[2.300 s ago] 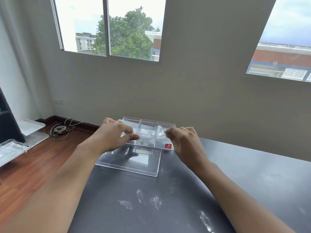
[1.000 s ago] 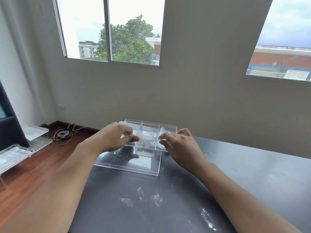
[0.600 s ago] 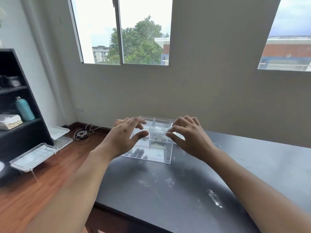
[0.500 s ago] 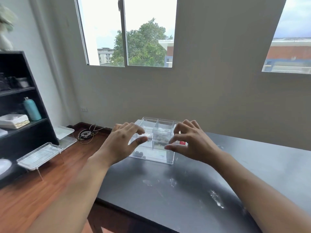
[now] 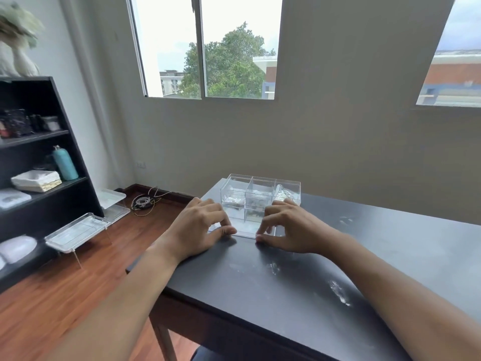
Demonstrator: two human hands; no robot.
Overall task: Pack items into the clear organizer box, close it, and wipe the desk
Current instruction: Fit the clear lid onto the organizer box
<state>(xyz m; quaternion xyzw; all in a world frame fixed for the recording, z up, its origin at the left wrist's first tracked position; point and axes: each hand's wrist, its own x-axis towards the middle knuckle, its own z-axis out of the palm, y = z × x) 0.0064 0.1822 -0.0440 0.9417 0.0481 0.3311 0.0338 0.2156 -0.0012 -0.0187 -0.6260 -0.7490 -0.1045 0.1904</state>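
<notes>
While our hands were up by the top of the box a moment ago, they are now down low at its near bottom edge. Our left hand has its thumb and fingers pinched at the left front corner. Our right hand does the same at the right front corner, fingertips touching the desk. The flat clear lid that lay in front of the box a little while ago no longer lies there. It may be what we pinch now, but it is see-through and hard to make out.

The box sits at the far left corner of the desk, with shiny small things inside its parts. So the packing looks done, and we think we are in the closing step. White smears show on the desk near us, so the wiping is not done yet.
</notes>
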